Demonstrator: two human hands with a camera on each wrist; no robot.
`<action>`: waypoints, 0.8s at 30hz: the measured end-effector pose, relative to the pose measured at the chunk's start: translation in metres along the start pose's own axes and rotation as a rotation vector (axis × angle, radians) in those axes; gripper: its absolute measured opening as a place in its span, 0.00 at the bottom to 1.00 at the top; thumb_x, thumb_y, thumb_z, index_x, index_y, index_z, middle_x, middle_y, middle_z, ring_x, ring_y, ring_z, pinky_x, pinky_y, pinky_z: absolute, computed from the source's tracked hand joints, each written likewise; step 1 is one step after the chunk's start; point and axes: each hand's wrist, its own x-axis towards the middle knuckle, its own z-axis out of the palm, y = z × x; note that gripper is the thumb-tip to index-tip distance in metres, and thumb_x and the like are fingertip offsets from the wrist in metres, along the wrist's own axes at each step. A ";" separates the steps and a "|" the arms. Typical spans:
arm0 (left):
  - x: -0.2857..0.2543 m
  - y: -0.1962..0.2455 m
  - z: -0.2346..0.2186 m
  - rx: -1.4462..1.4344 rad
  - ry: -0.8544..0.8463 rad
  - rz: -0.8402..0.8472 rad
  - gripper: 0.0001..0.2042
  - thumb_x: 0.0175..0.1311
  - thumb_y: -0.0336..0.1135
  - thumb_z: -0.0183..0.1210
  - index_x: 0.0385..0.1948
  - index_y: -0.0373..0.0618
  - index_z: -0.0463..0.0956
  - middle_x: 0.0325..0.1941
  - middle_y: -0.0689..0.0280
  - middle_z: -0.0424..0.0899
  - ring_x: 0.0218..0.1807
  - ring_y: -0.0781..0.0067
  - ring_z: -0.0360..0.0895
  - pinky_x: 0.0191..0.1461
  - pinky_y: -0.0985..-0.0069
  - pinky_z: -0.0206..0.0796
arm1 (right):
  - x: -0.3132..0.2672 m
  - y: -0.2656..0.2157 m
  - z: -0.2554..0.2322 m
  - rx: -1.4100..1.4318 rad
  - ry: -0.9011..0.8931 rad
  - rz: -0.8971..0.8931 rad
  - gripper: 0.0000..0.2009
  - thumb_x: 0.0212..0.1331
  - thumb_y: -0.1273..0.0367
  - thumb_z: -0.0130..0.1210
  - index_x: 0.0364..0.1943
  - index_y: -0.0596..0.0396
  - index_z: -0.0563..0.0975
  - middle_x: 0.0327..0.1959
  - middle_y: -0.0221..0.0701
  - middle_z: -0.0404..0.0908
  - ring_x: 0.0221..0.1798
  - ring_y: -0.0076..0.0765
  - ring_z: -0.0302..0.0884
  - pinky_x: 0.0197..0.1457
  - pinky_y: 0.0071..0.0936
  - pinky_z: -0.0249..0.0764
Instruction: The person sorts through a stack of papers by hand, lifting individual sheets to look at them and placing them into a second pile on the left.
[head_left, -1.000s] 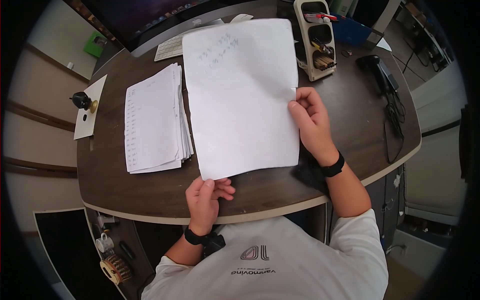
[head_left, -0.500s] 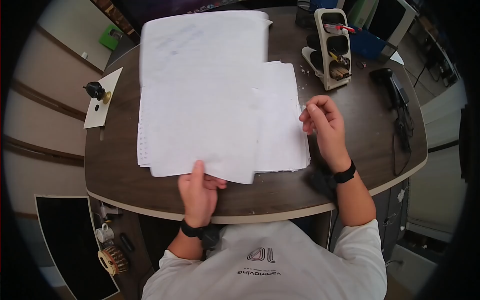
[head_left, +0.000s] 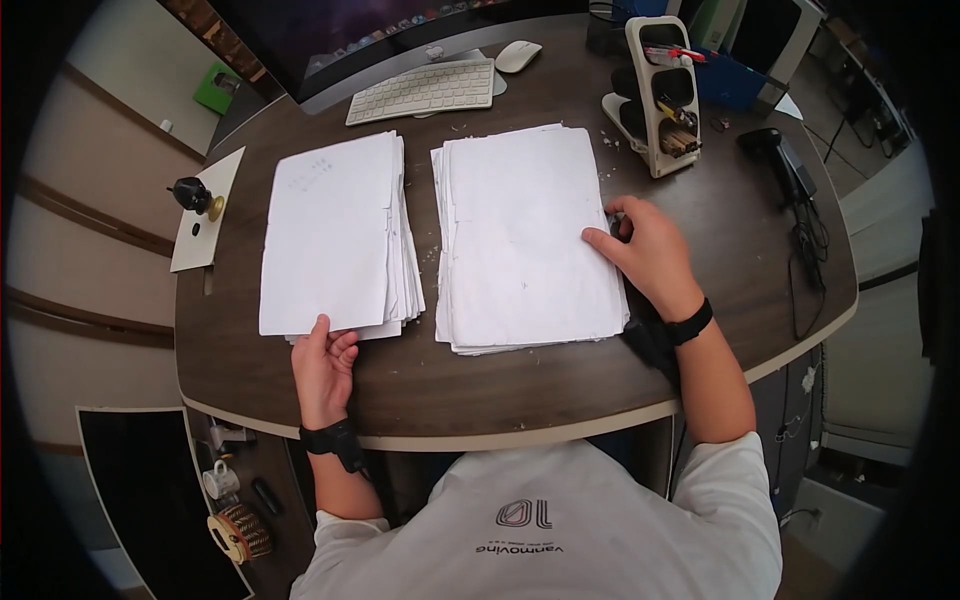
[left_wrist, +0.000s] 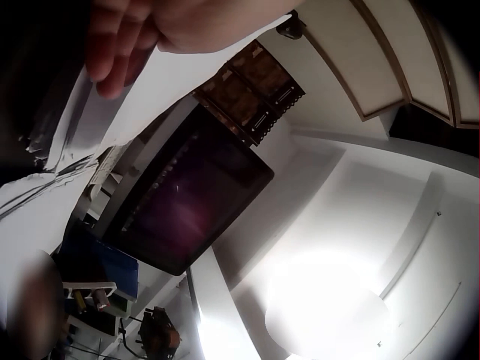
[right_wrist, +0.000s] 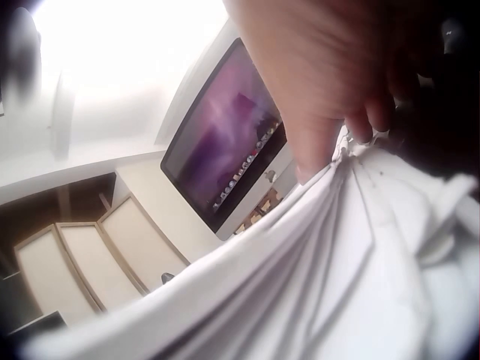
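Observation:
Two stacks of white paper lie side by side on the desk. At the left stack's near edge my left hand (head_left: 323,383) pinches the top sheet (head_left: 325,235), thumb above and fingers below the edge. Faint handwriting marks the far part of that sheet. The right stack (head_left: 530,240) has a nearly blank top sheet and uneven edges. Over its right edge reaches my right hand (head_left: 655,258), thumb on the top sheet and fingers curled at the side. The right wrist view shows this thumb (right_wrist: 313,146) and the fingertips at the fanned sheet edges (right_wrist: 330,225).
A keyboard (head_left: 425,90), a mouse (head_left: 518,56) and a monitor (head_left: 400,35) stand behind the stacks. To the right are a pen holder (head_left: 665,100) and a black corded device (head_left: 780,165). Paper scraps lie between the stacks. A small camera-like object (head_left: 190,192) stands at the left.
My left hand has carried the written sheet from over the right stack leftward onto the left stack. The right hand let go of that sheet and has come to the right stack's edge.

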 end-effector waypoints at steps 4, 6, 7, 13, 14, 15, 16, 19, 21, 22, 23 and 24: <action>0.006 -0.004 -0.001 0.015 0.012 -0.023 0.11 0.78 0.39 0.56 0.44 0.38 0.75 0.32 0.61 0.85 0.32 0.72 0.87 0.29 0.81 0.81 | 0.000 0.001 -0.003 0.038 -0.046 0.034 0.22 0.55 0.56 0.71 0.47 0.55 0.83 0.32 0.32 0.80 0.34 0.37 0.79 0.39 0.35 0.75; 0.005 -0.006 -0.001 0.009 -0.008 -0.004 0.12 0.78 0.39 0.56 0.45 0.38 0.74 0.32 0.60 0.85 0.32 0.71 0.88 0.30 0.80 0.82 | -0.002 0.002 -0.002 0.077 -0.040 0.037 0.20 0.56 0.58 0.71 0.46 0.56 0.82 0.31 0.32 0.80 0.33 0.36 0.79 0.39 0.35 0.75; 0.005 -0.007 -0.002 0.013 -0.007 -0.007 0.12 0.78 0.39 0.56 0.45 0.38 0.74 0.32 0.60 0.85 0.32 0.71 0.88 0.30 0.80 0.82 | -0.003 0.002 -0.001 0.115 -0.032 0.038 0.18 0.56 0.60 0.70 0.46 0.56 0.82 0.31 0.32 0.80 0.33 0.36 0.78 0.39 0.34 0.75; -0.012 -0.003 0.007 0.117 0.044 -0.008 0.16 0.80 0.46 0.54 0.43 0.38 0.75 0.31 0.59 0.86 0.28 0.70 0.86 0.26 0.80 0.79 | -0.004 0.007 0.005 0.320 0.005 -0.006 0.10 0.61 0.69 0.66 0.41 0.60 0.81 0.31 0.31 0.81 0.32 0.28 0.77 0.39 0.28 0.75; -0.018 -0.004 0.003 0.158 -0.018 -0.072 0.18 0.80 0.48 0.52 0.41 0.39 0.76 0.29 0.58 0.86 0.26 0.70 0.85 0.25 0.79 0.77 | -0.004 0.006 0.005 0.320 0.011 -0.001 0.10 0.61 0.69 0.66 0.41 0.60 0.81 0.31 0.31 0.81 0.32 0.28 0.77 0.39 0.28 0.75; -0.023 -0.004 -0.001 0.199 -0.079 -0.134 0.21 0.81 0.51 0.50 0.39 0.39 0.76 0.27 0.57 0.85 0.24 0.70 0.85 0.23 0.79 0.76 | -0.004 0.004 0.005 0.393 0.013 0.048 0.10 0.62 0.68 0.65 0.41 0.61 0.81 0.31 0.30 0.82 0.32 0.25 0.77 0.38 0.27 0.75; -0.032 -0.006 0.002 0.244 -0.126 -0.154 0.23 0.81 0.53 0.48 0.36 0.39 0.77 0.25 0.56 0.85 0.21 0.69 0.83 0.22 0.79 0.75 | -0.003 0.003 0.005 0.466 0.016 0.097 0.10 0.63 0.68 0.64 0.40 0.62 0.81 0.30 0.29 0.83 0.32 0.23 0.77 0.37 0.25 0.75; -0.059 -0.012 0.020 0.308 -0.437 -0.283 0.20 0.82 0.47 0.48 0.37 0.37 0.77 0.29 0.55 0.87 0.24 0.68 0.85 0.24 0.78 0.76 | -0.001 0.014 0.012 0.557 0.028 0.117 0.10 0.65 0.68 0.63 0.40 0.64 0.81 0.29 0.28 0.83 0.31 0.21 0.77 0.37 0.24 0.75; -0.074 -0.018 0.043 0.387 -0.583 -0.383 0.20 0.82 0.45 0.46 0.38 0.34 0.76 0.28 0.53 0.86 0.25 0.66 0.86 0.25 0.77 0.77 | -0.002 0.012 0.010 0.558 0.035 0.133 0.10 0.65 0.69 0.62 0.41 0.64 0.82 0.28 0.28 0.83 0.30 0.21 0.76 0.37 0.24 0.75; -0.078 -0.019 0.053 0.402 -0.671 -0.434 0.17 0.82 0.41 0.48 0.43 0.33 0.77 0.32 0.53 0.87 0.29 0.67 0.88 0.28 0.77 0.79 | -0.002 0.012 0.009 0.557 0.048 0.145 0.09 0.66 0.69 0.62 0.42 0.63 0.82 0.27 0.28 0.82 0.30 0.20 0.76 0.36 0.23 0.75; -0.082 -0.021 0.064 0.396 -0.674 -0.433 0.17 0.82 0.41 0.48 0.43 0.33 0.77 0.32 0.53 0.87 0.29 0.67 0.88 0.28 0.77 0.79 | -0.001 0.013 0.009 0.551 0.048 0.141 0.09 0.66 0.69 0.62 0.42 0.63 0.82 0.27 0.28 0.82 0.30 0.20 0.76 0.36 0.23 0.75; -0.087 -0.023 0.075 0.395 -0.747 -0.440 0.16 0.82 0.40 0.49 0.45 0.33 0.78 0.34 0.54 0.87 0.31 0.67 0.88 0.30 0.77 0.79 | -0.001 0.015 0.013 0.507 0.104 0.095 0.09 0.66 0.69 0.61 0.42 0.63 0.82 0.27 0.27 0.81 0.29 0.19 0.75 0.36 0.22 0.74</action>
